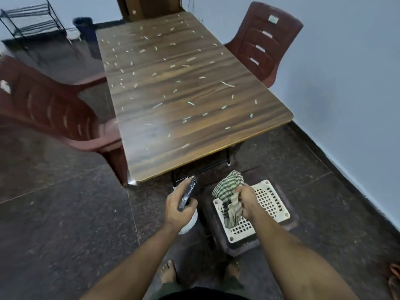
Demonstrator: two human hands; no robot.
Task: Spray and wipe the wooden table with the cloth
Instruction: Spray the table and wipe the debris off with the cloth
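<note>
In front of the person, past both outstretched arms, stands the wooden table (194, 126), its long top running away from the camera and strewn with small pale scraps (190, 102) from the near end to the far end. No brand name or lettering can be read anywhere; a pale tag on the back of the right chair (262, 44) and another on the left chair (49, 109) are too blurred to make out. The left hand (179, 207) is closed around the neck of a spray bottle (188, 192), whose dark trigger head points up and forward toward the table's near edge, while its white body shows below the wrist. The right hand (246, 201) is clenched on a bunched green-and-white striped cloth (228, 188), part of it standing above the fist and part hanging below. Both hands are held short of the table, just off its near end and not touching it. Under the right hand, on the dark speckled floor (65, 224), sits a white perforated stool (266, 204). Bare feet (167, 270) show at the bottom edge. Far off on the left are a black wire rack (32, 22) and a dark bin (83, 23) against the pale wall (346, 72).
</note>
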